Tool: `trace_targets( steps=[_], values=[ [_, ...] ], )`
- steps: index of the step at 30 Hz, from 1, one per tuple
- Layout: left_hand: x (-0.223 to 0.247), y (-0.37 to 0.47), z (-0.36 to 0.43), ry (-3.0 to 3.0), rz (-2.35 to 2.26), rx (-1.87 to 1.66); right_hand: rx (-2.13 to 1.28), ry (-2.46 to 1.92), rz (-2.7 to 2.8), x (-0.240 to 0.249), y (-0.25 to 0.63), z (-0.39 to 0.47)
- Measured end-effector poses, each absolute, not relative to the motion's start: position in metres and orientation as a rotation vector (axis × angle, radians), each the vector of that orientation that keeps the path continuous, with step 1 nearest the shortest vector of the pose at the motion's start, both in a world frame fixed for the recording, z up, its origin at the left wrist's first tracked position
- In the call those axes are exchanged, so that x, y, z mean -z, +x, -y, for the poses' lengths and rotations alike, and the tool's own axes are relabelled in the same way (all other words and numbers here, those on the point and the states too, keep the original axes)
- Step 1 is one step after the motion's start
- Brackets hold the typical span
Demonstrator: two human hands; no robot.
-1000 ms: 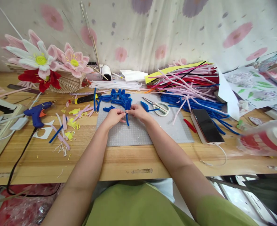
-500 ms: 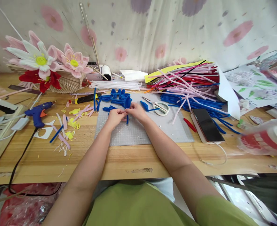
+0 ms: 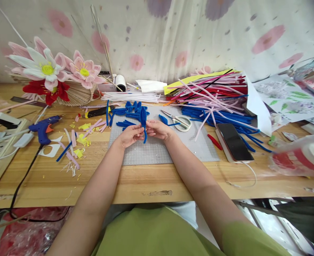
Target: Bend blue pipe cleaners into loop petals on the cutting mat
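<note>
Between my fingertips stands a blue pipe-cleaner petal point(image 3: 143, 116), a pointed loop with its short tail hanging below. My left hand point(image 3: 131, 136) pinches it low on one side, and my right hand point(image 3: 158, 129) grips the same spot from the other. Behind it lie several bent blue pipe-cleaner pieces point(image 3: 118, 111) on the far edge of the grey cutting mat point(image 3: 146, 154). Right of my right hand, another finished-looking blue petal point(image 3: 163, 119) with a tail rests beside the white-handled scissors point(image 3: 182, 123).
A blue glue gun point(image 3: 43, 129) lies left among pink and yellow scraps point(image 3: 83, 138). Fuzzy flowers point(image 3: 47, 67) stand at the back left. Bundled pipe cleaners point(image 3: 210, 89) fill the back right, near a phone point(image 3: 234, 142) and a bagged cup point(image 3: 303, 154).
The petal has turned more upright and toward me, showing its long face. Both hands have rolled palms upward, with the fingers now showing around the petal's base.
</note>
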State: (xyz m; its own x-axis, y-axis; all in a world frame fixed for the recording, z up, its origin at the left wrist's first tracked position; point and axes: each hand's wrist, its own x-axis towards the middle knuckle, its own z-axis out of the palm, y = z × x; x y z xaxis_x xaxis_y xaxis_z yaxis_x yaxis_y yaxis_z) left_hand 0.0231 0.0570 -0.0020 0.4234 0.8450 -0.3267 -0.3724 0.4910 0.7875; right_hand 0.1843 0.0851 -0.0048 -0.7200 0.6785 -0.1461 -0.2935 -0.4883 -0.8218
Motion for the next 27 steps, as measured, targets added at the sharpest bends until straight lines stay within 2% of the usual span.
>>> trace_targets(
  steps=[8,14,24,27],
  values=[
    [-0.003,0.025,-0.056,0.719,-0.837,-0.784,-2.115,-0.669,1.121,0.006,0.18,-0.085],
    [0.001,0.025,-0.055,0.848,-0.949,-0.812,-1.979,-0.864,1.258,-0.002,0.179,-0.085],
    [0.007,0.037,-0.056,0.96,-1.265,-1.01,-0.92,-1.457,1.681,0.003,0.163,-0.082],
    [0.008,0.041,-0.056,0.952,-1.292,-1.045,-0.757,-1.497,1.69,0.003,0.155,-0.076]
  ],
)
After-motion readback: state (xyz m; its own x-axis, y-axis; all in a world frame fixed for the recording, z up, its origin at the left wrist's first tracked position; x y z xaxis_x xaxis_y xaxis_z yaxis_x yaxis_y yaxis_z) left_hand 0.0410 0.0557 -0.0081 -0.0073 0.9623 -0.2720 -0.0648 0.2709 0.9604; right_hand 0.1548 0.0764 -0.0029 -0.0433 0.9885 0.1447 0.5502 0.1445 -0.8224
